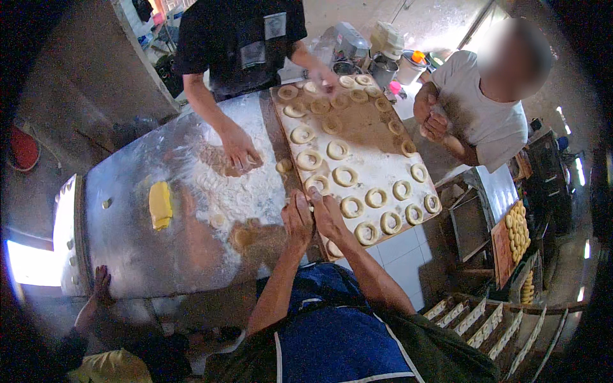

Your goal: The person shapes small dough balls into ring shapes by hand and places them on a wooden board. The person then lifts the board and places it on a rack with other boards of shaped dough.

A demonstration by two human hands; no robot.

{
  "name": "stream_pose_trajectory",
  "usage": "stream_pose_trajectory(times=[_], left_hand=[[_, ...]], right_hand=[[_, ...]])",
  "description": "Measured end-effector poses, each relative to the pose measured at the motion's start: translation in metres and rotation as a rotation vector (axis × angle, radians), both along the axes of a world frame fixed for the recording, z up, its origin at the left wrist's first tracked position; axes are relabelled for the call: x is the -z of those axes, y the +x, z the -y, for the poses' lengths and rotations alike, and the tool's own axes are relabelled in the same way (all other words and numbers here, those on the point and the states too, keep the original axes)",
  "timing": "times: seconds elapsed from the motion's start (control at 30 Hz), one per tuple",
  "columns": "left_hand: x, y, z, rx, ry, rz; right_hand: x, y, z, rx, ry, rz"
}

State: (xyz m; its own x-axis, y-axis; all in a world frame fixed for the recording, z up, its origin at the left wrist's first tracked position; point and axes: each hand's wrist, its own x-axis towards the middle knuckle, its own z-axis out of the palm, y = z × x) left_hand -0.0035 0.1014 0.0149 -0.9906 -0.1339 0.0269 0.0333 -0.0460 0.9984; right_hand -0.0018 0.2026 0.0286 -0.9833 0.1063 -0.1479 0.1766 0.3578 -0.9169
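My left hand (pixel 297 219) and my right hand (pixel 327 215) are close together over the near left edge of a floured wooden board (pixel 396 166). Their fingers are closed on a small piece of pale dough (pixel 311 207), mostly hidden between them. Just beyond my fingertips lies a dough ring (pixel 317 185). Many more rings, such as this dough ring (pixel 345 176), are spread over the board. Below my right hand, another dough ring (pixel 334 248) shows at the board's near corner.
On the metal table (pixel 134 236) lie scattered flour (pixel 223 182) and a yellow block (pixel 161 204). A person in black (pixel 239 51) reaches into the flour and over the board. Another person in a white shirt (pixel 495 108) stands at right. Racked trays (pixel 479 322) are at lower right.
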Motion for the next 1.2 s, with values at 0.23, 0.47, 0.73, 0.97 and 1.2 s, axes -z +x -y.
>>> stream_pose_trajectory(times=[0.23, 0.47, 0.73, 0.97, 1.2], left_hand=[[0.026, -0.023, -0.062, -0.084, -0.181, -0.12], [0.025, -0.033, -0.105, 0.027, -0.407, -0.146], [0.002, -0.032, -0.157, 0.127, -0.209, -0.061], [0.008, -0.09, -0.188, -0.008, -0.78, -0.077], [-0.021, -0.1, -0.18, 0.281, -1.259, -0.139]], right_hand=[[0.001, -0.012, -0.063, 0.081, -0.166, 0.075], [-0.013, -0.012, -0.12, -0.001, -0.004, -0.095], [-0.002, -0.02, -0.162, 0.092, -0.141, -0.076], [0.005, -0.058, -0.22, -0.009, 0.071, -0.077], [0.017, -0.045, -0.231, 0.025, 0.564, -0.272]])
